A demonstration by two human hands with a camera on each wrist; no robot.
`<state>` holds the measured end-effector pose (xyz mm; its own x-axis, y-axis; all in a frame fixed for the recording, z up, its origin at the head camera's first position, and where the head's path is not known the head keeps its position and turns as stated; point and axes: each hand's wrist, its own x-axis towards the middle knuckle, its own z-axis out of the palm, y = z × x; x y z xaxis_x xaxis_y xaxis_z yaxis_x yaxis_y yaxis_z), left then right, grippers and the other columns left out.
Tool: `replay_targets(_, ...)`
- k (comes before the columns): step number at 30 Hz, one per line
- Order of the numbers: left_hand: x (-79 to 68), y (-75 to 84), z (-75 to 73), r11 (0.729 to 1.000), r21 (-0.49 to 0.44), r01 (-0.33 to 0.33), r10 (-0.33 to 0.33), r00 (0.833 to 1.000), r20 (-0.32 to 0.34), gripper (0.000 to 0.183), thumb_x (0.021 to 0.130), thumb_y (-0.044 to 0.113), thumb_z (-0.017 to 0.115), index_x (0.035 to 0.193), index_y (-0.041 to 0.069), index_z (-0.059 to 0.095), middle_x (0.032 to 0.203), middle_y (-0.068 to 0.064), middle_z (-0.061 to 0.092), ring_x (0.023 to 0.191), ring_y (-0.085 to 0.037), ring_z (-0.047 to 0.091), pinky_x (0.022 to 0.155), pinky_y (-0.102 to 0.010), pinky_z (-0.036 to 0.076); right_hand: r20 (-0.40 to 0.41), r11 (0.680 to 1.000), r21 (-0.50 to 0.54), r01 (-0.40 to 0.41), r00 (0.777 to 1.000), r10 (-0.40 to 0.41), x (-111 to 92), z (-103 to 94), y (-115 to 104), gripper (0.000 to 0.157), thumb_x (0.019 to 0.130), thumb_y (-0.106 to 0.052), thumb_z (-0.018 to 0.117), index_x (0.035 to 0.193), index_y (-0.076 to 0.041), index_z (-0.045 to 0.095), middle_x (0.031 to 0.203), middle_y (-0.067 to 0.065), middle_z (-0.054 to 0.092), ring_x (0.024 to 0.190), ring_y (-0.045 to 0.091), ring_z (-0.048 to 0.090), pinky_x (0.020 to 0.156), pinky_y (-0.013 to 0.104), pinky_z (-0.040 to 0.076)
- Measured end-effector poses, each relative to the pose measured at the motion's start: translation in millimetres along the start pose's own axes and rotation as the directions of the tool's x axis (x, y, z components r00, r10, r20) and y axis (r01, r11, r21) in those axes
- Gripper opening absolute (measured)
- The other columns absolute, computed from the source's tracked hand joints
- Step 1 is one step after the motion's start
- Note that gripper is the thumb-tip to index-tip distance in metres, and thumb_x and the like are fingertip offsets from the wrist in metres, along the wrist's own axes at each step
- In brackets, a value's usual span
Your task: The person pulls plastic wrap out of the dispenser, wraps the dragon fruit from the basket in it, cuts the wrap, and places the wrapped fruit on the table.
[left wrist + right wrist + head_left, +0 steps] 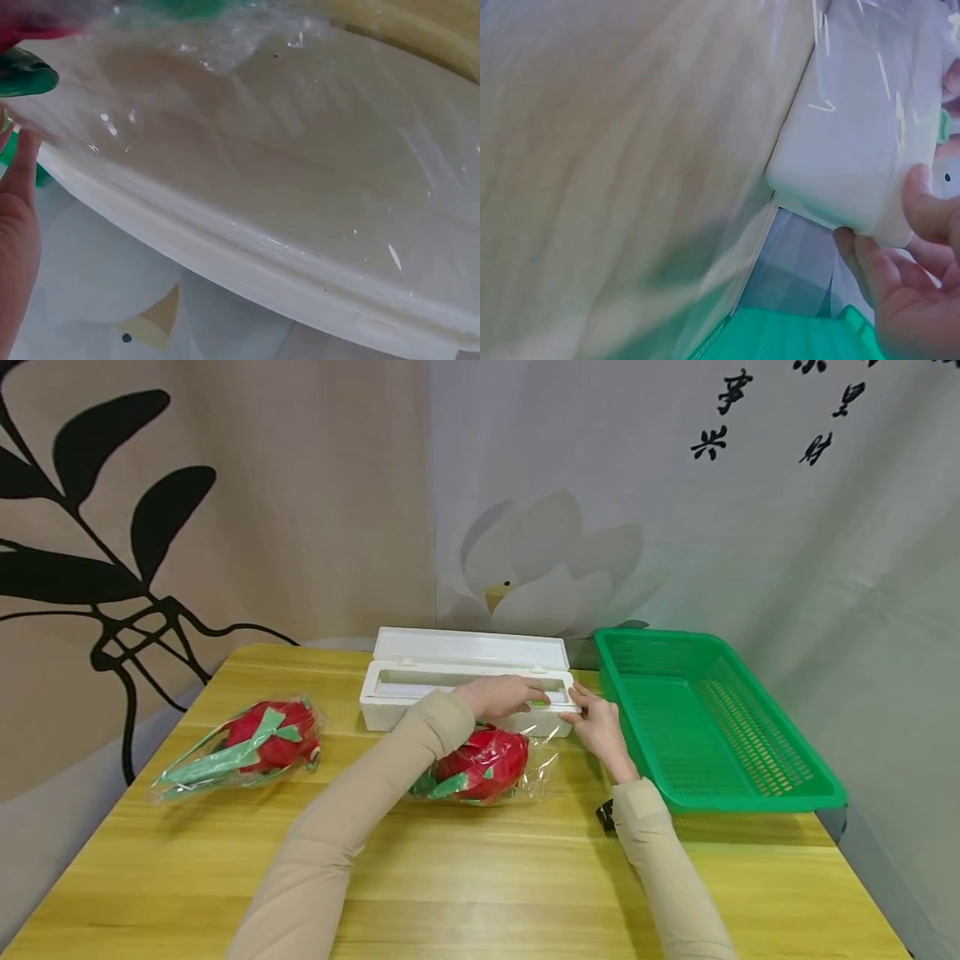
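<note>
A white cling film dispenser box (386,717) stands at the back of the table with its lid (472,646) raised. My left hand (497,696) reaches across to the box's right end, its fingers pinching a small light-green slider (943,126). With thumb and fingers, my right hand (602,731) grips that same right end by the corner. Just in front of the box lies a red dragon fruit (491,764) with green scales, on clear film (542,768) that reaches up to the box. My left forearm hides part of the fruit and the box front.
A second dragon fruit (288,735), wrapped in clear film, lies at the table's left. The green plastic basket (757,804) stands to the right of the box, close to my right hand. A small black object (606,816) shows beside my right sleeve. Behind the table hangs a printed curtain (337,485).
</note>
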<state>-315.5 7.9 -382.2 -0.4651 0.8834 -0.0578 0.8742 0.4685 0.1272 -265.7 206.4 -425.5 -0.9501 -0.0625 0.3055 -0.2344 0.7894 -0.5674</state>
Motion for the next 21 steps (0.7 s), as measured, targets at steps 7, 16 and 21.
replay_targets(7, -4.8, -2.3, 5.3, 0.999, -0.029, -0.019, 0.017, 0.998, -0.065, 0.033, 0.094, 0.01, 0.057, 0.127, 0.011, 0.06, 0.128, -0.005, 0.062, 0.122, -0.018, 0.056, 0.106, -0.027, 0.043, 0.012, 1.0, 0.019, -0.01, 1.0, 0.01, -1, 4.4, 0, 0.051, 0.083, -0.012, 0.072, 0.127, 0.005, 0.054, 0.137, 0.02, 0.051, 0.118, 0.035, 0.056, 0.086, 0.043, 0.054)
replay_targets(16, -27.4, -19.8, 5.4, 0.998, -0.066, -0.003, -0.008, 0.988, -0.153, 0.023, 0.092, 0.012, 0.061, 0.113, 0.01, 0.069, 0.113, -0.003, 0.07, 0.107, -0.016, 0.065, 0.096, -0.027, 0.05, 0.001, 0.999, 0.034, -0.004, 1.0, 0.004, 0, 2.8, 2, 0.051, 0.082, -0.01, 0.073, 0.127, 0.005, 0.055, 0.137, 0.018, 0.051, 0.123, 0.035, 0.052, 0.093, 0.044, 0.05)
replay_targets(21, -60.3, -33.7, 6.4, 0.993, -0.108, 0.041, -0.061, 0.98, -0.189, 0.022, 0.092, 0.009, 0.061, 0.112, 0.009, 0.07, 0.111, -0.005, 0.071, 0.104, -0.018, 0.067, 0.094, -0.03, 0.052, -0.011, 1.0, 0.026, -0.009, 1.0, 0.01, 3, 0.2, 6, 0.05, 0.082, -0.01, 0.073, 0.127, 0.004, 0.055, 0.136, 0.018, 0.052, 0.122, 0.035, 0.053, 0.092, 0.045, 0.051)
